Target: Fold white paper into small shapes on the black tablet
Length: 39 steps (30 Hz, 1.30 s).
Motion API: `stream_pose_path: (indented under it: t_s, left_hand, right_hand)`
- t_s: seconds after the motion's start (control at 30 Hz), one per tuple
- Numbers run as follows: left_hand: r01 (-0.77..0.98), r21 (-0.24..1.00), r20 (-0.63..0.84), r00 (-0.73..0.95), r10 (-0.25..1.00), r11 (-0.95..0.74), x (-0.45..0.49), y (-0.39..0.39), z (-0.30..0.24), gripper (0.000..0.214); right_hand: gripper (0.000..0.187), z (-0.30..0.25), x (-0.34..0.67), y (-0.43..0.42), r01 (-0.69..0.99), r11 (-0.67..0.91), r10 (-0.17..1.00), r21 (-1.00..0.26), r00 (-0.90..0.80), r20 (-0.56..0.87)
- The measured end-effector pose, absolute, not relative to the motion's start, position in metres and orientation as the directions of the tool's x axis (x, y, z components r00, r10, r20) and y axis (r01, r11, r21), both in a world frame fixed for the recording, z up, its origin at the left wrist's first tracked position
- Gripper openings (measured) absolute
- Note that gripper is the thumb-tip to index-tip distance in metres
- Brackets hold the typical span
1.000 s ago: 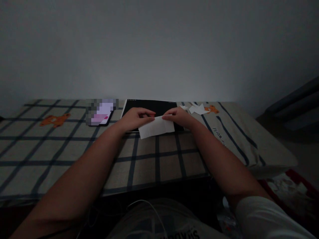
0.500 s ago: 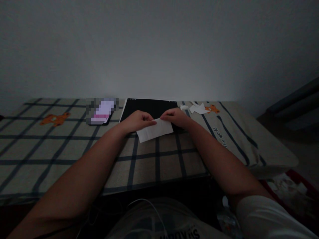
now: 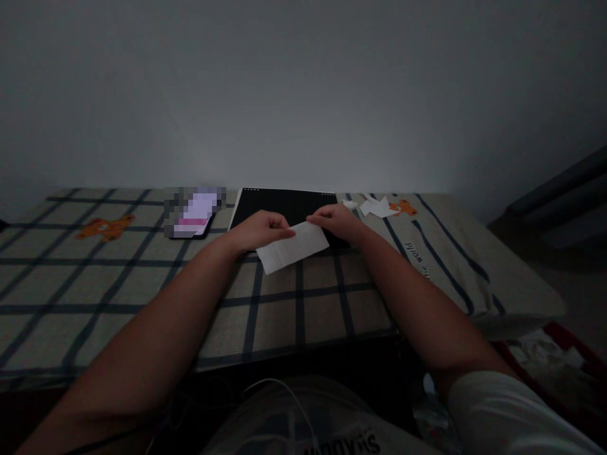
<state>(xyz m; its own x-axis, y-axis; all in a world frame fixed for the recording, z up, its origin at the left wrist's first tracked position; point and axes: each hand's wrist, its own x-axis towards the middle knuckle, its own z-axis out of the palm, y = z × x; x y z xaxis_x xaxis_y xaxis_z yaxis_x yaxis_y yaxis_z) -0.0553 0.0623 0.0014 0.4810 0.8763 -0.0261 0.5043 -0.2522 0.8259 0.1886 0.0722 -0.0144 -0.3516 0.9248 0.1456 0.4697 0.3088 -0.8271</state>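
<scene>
A white sheet of paper (image 3: 293, 249), roughly oblong, is held up between my two hands at the near edge of a flat black pad (image 3: 284, 203). My left hand (image 3: 262, 230) pinches its upper edge toward the left, thumb on the near side. Farther right along that edge, my right hand (image 3: 334, 221) grips the paper between thumb and fingers. The paper slants, its left end lower than its right. Both hands are closed, and their other fingers are partly hidden.
A phone (image 3: 194, 213) with a lit, blurred screen lies left of the pad. White paper pieces (image 3: 378, 206) and a small crumpled white bit (image 3: 349, 205) lie to the right. A checked cloth (image 3: 142, 284) covers the table. A red container (image 3: 562, 354) holding crumpled white stuff stands lower right.
The paper has tilted slightly, its left end a little lower and farther left. The hands have shifted only slightly, still gripping its upper edge.
</scene>
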Motion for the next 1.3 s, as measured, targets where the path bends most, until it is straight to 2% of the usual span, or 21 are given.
stream_pose_path:
  t_s: [0.1,0.3,0.43,0.53,0.63,0.7,0.8,0.93,1.1,1.3]
  left_hand:
    - [0.493,0.832,-0.024,0.489,0.872,-0.254,-0.056,0.062,0.002,0.028]
    - [0.472,0.850,-0.027,0.485,0.874,-0.235,-0.055,0.060,0.004,0.030]
    - [0.431,0.881,0.008,0.399,0.917,-0.195,-0.054,0.063,0.001,0.031]
    - [0.389,0.903,0.087,0.250,0.964,-0.182,-0.054,0.067,-0.002,0.030]
    - [0.374,0.906,0.158,0.134,0.978,-0.197,-0.054,0.068,-0.003,0.030]
    - [0.366,0.912,0.149,0.129,0.980,-0.187,-0.054,0.068,-0.001,0.029]
    - [0.352,0.920,0.090,0.238,0.967,-0.172,-0.053,0.065,0.001,0.028]
    - [0.289,0.947,0.034,0.340,0.940,-0.139,-0.051,0.063,-0.001,0.033]
    - [0.216,0.960,0.133,0.204,0.970,-0.177,-0.047,0.064,-0.007,0.045]
    - [0.242,0.940,0.234,0.052,0.971,-0.239,-0.043,0.062,-0.008,0.043]
  right_hand:
    - [0.040,-0.017,0.190,0.074,0.474,0.259,0.947,-0.842,-0.295,0.125]
    - [0.052,-0.016,0.190,0.072,0.443,0.294,0.940,-0.847,-0.292,0.174]
    - [0.051,-0.015,0.187,0.073,0.308,0.198,0.962,-0.931,-0.244,0.123]
    - [0.047,-0.014,0.187,0.075,0.214,0.129,0.963,-0.968,-0.261,0.070]
    - [0.033,-0.014,0.188,0.074,0.201,0.151,0.958,-0.968,-0.270,0.094]
    - [0.028,-0.013,0.188,0.073,0.193,0.176,0.961,-0.965,-0.248,0.126]
    - [0.028,-0.013,0.189,0.073,0.159,0.189,0.965,-0.969,-0.211,0.153]
    - [0.029,-0.012,0.188,0.072,0.157,0.164,0.959,-0.974,-0.256,0.120]
    - [0.028,-0.010,0.184,0.068,0.168,0.156,0.940,-0.973,-0.329,0.093]
    - [0.019,-0.013,0.183,0.065,0.133,0.126,0.914,-0.983,-0.401,0.063]
